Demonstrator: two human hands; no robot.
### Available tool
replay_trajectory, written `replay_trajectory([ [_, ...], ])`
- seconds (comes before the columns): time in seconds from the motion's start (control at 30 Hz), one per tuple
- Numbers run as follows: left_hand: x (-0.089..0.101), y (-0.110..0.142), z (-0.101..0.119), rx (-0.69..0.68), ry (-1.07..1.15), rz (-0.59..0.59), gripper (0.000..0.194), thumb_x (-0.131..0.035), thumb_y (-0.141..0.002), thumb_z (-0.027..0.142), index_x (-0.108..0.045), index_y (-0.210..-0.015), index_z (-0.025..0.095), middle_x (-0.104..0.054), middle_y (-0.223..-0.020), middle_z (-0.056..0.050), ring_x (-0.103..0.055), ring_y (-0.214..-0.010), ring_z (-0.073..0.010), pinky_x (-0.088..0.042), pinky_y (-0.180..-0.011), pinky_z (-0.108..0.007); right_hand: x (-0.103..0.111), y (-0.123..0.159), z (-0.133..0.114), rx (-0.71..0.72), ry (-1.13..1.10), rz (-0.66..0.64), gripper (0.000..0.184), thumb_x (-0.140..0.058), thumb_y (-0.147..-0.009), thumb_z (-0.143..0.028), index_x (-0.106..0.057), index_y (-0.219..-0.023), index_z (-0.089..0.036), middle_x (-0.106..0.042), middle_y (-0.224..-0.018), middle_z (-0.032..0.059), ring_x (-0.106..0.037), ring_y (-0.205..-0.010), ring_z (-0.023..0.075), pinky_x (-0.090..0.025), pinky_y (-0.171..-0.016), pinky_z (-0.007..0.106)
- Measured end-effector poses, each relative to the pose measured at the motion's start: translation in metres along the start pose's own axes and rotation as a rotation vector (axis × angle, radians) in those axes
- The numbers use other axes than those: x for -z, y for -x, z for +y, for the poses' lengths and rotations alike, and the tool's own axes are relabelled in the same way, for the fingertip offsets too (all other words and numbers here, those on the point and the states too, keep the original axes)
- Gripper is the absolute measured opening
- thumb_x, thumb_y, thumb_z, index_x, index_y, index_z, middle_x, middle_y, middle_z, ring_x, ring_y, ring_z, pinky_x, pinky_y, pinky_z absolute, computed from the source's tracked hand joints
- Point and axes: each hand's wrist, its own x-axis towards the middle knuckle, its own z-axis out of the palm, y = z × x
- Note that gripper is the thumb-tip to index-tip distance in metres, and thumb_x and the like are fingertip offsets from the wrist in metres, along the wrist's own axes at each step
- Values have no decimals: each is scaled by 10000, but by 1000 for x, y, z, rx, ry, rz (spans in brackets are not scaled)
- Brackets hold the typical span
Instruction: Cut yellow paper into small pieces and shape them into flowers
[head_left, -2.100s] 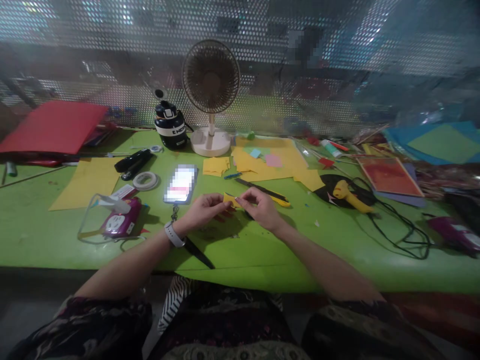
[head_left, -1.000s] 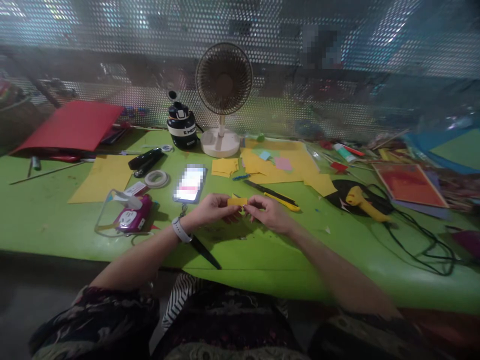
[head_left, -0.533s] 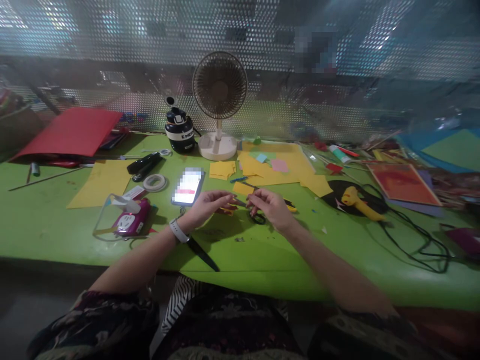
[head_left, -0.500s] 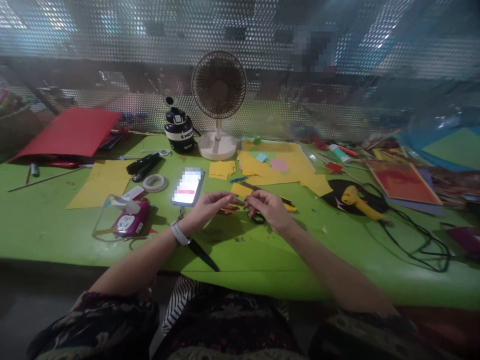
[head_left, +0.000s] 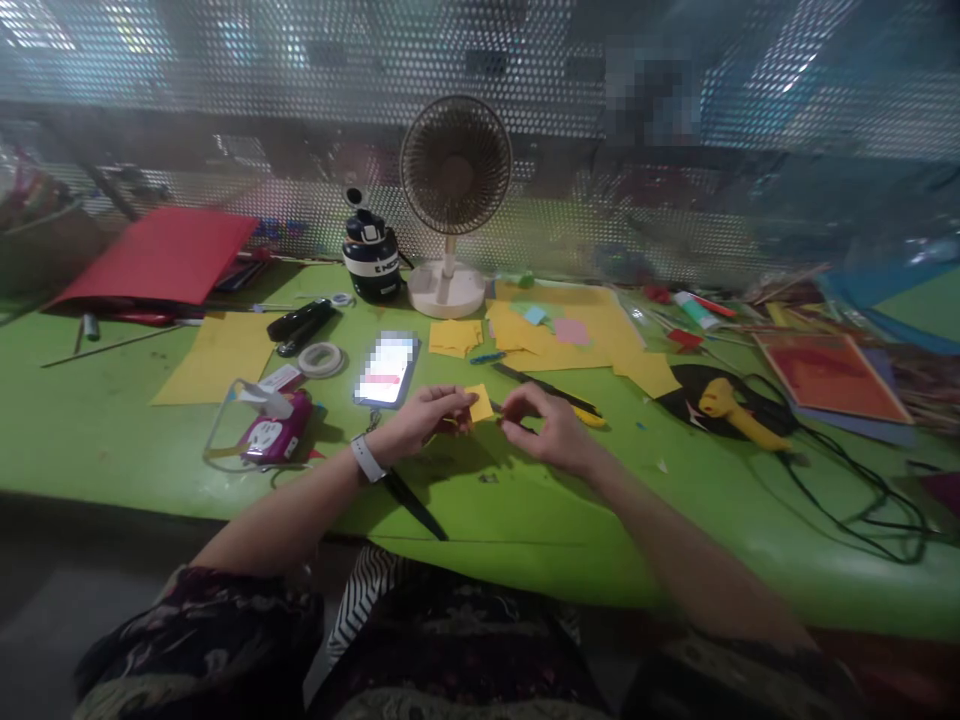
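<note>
Left hand [head_left: 421, 422]: pinching a small yellow paper piece [head_left: 481, 403] over the green table [head_left: 525, 545] | right hand [head_left: 556, 432]: thumb and forefinger parted, just beside the paper | near: phone [head_left: 388, 370] beyond left hand, black-and-yellow tool [head_left: 589, 416] partly behind right, yellow slips [head_left: 453, 337] farther back | right side: glue gun [head_left: 739, 413], looping cord [head_left: 855, 522]

Paper [head_left: 214, 360], tape [head_left: 321, 373], a cutter [head_left: 551, 390] and a glue gun [head_left: 750, 422] crowd a green table [head_left: 517, 535] in a craft workspace.
</note>
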Motion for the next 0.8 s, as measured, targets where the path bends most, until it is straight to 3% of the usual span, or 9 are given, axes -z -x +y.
replay_trajectory([
  [0.1,0,0,0,56,28,-47,326,-798,-712,397,-624,-747,124,-607,-624,8,-573,-530,-69,-444,-523,-191,1,-2,5,136,73,49,261,-643,-835,-245,-681,-1092,-258,-691,-881,38,-638,-756,177,-563,-724,363],
  [0.23,-2,1,-3,97,-26,-114,346,-807,-696,427,-643,-766,130,-629,-649,2,-590,-548,-72,-470,-560,-199,-4,-3,15,267,130,18,157,-608,-889,-296,-752,-951,-287,-700,-859,47,-636,-776,194,-546,-720,359],
  [0.37,-2,0,-5,60,-85,-176,425,-806,-673,511,-652,-778,130,-649,-661,-5,-621,-582,-89,-502,-609,-224,-9,-1,18,322,173,71,167,-603,-911,-316,-764,-948,-289,-677,-829,49,-618,-747,188,-528,-685,336],
  [0.47,-3,0,-5,-13,-128,-177,450,-783,-687,542,-651,-778,122,-665,-669,-15,-634,-596,-100,-522,-636,-248,-11,0,14,316,182,122,157,-607,-917,-324,-757,-941,-284,-660,-825,50,-605,-750,190,-524,-689,342],
  [0.63,-5,0,-10,-108,-149,-81,454,-773,-697,540,-679,-836,118,-710,-754,-44,-674,-653,-121,-556,-656,-269,-14,0,5,297,163,234,131,-634,-911,-337,-737,-900,-257,-615,-847,54,-597,-811,195,-528,-705,345],
  [0.8,-6,1,-14,-137,-146,-59,447,-767,-718,514,-701,-903,112,-739,-823,-74,-705,-698,-143,-590,-690,-299,-16,0,4,149,94,250,214,-614,-916,-416,-692,-859,-226,-618,-945,75,-609,-895,203,-550,-745,353],
])
